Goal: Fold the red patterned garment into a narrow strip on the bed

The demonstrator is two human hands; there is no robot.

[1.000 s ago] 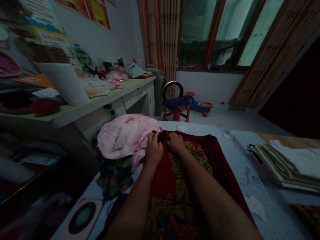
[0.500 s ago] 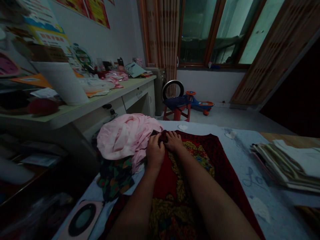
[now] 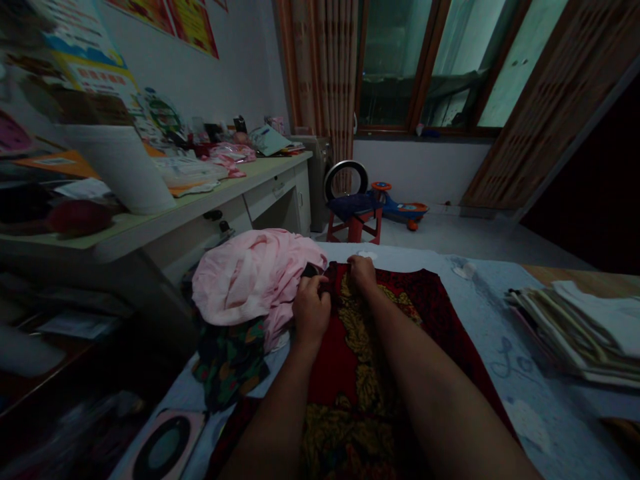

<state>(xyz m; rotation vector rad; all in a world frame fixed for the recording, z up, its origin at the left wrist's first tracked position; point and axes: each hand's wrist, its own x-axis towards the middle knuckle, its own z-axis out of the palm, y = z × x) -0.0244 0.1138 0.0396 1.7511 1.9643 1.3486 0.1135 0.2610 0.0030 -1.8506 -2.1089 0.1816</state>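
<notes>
A red cloth with a yellow leaf pattern lies spread on the pale blue table cover in front of me. My left hand pinches its far left corner, fingers closed on the fabric. My right hand presses on the cloth's far edge a little to the right, fingers curled on it. A crumpled pink cloth lies just left of my left hand, over a dark flowered cloth.
A stack of folded pale cloths sits at the right. A round-holed pink object lies at the lower left. A cluttered desk runs along the left wall; a red stool and toy car stand on the floor beyond.
My right hand has slid away from the left one, to the right along the red cloth's far edge. The left hand stays pinched on the corner.
</notes>
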